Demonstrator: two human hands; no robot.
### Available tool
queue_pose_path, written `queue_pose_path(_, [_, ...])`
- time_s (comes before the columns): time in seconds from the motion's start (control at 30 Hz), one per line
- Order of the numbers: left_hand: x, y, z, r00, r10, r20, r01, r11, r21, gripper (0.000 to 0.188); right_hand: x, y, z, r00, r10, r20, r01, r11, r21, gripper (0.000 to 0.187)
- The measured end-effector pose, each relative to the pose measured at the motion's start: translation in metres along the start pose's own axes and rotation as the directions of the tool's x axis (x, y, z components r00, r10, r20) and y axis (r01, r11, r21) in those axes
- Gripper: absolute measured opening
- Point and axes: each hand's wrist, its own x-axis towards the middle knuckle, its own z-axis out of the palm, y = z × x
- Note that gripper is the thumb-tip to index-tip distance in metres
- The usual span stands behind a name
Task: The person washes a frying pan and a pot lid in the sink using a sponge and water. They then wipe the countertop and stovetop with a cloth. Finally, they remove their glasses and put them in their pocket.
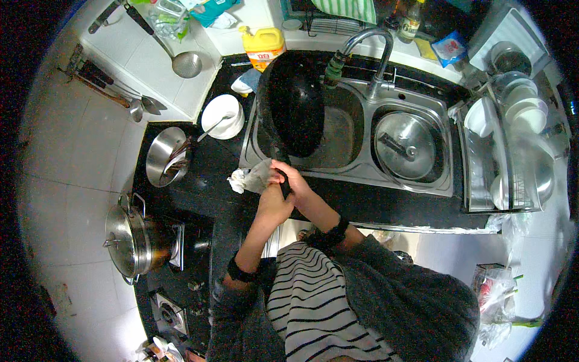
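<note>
A large black wok (295, 99) is tilted up over the left sink basin, its long handle pointing toward me. Both of my hands are closed at that handle. My left hand (275, 205) wraps the lower end, and my right hand (294, 180) grips just above it with the fingers curled over. A crumpled white cloth (253, 177) sticks out to the left of the fingers, above the counter; which hand holds it is hidden. The wok covers part of the left basin (344, 130). A curved metal faucet (383, 60) stands behind the sink.
Left of the wok are a white bowl with a spoon (224, 123), a steel bowl with chopsticks (158, 158) and a lidded pot (128, 235) on the stove. A round steel lid (416, 136) lies in the right basin. A yellow jug (263, 43) and a dish rack (482, 151) stand nearby.
</note>
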Motion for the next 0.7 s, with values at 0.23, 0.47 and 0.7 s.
queue_pose_path(0.23, [-0.015, 0.02, -0.018, 0.981, -0.17, -0.097, 0.19, 0.944, 0.268, 0.037, 0.017, 0.015, 0.007, 0.976, 0.076, 0.203, -0.125, 0.962, 0.245, 0.018])
queue_pose_path(0.47, [-0.027, 0.027, -0.024, 0.962, -0.228, -0.151, 0.269, 0.89, 0.368, 0.035, 0.011, 0.02, 0.023, 0.969, 0.077, 0.234, -0.121, 0.976, 0.181, 0.021])
queue_pose_path(0.7, [-0.028, -0.002, -0.019, 0.986, -0.008, -0.164, 0.027, 0.993, 0.113, 0.039, 0.008, 0.02, 0.013, 0.985, 0.049, 0.165, -0.05, 0.999, 0.002, 0.026])
